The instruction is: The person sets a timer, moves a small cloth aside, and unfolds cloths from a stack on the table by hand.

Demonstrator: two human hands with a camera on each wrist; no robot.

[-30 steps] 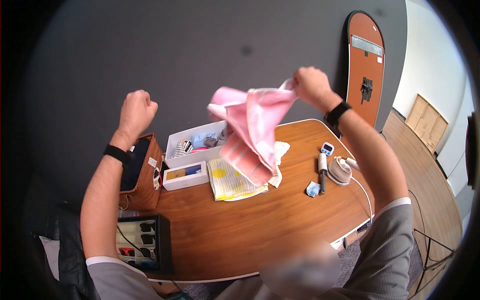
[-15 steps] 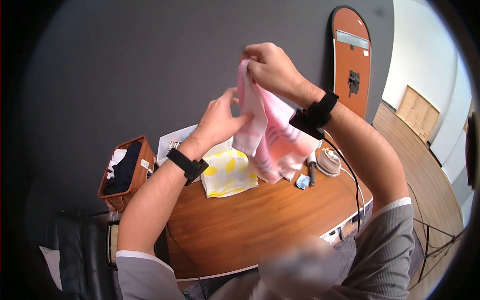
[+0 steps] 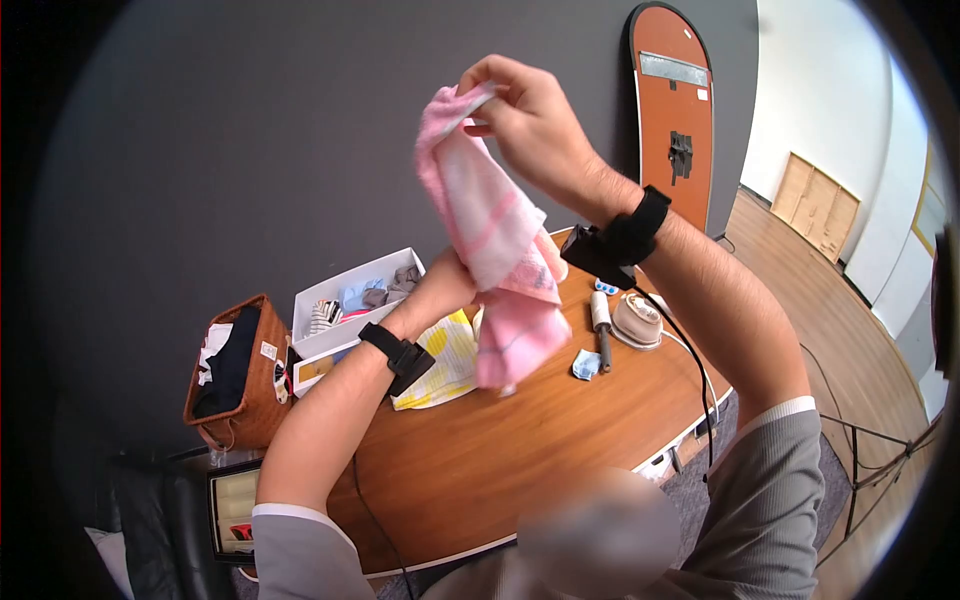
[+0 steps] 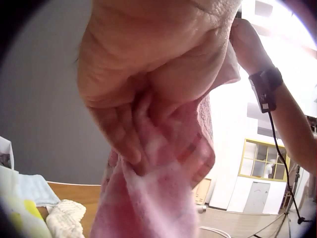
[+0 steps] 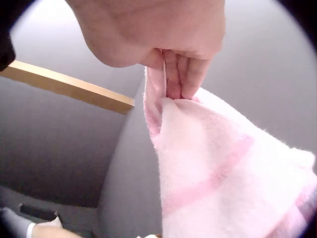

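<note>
A pink and white towel (image 3: 490, 220) hangs in the air over the table, twisted and folded on itself. Up high, my right hand (image 3: 530, 115) pinches its top edge between thumb and fingers. In the right wrist view the cloth (image 5: 208, 173) drops from those fingers. Lower down, my left hand (image 4: 153, 54) has its fingers curled on the towel's pink cloth, as the left wrist view shows; in the head view the towel hides most of that hand. Beneath lies a white cloth with yellow spots (image 3: 452, 355), flat on the wooden table (image 3: 480, 470).
At the left stand a wicker basket (image 3: 270, 390) of dark and white clothes and a white box (image 3: 310, 325) with folded items. To the right are a lint roller (image 3: 601, 325), a small blue cloth (image 3: 586, 364) and a beige corded appliance (image 3: 637, 320). A black-framed case (image 3: 235, 510) sits front left.
The left hand, apart from the towel at first, has come in and now grips its lower part. The right hand has moved left and up with the towel. The view has shifted slightly.
</note>
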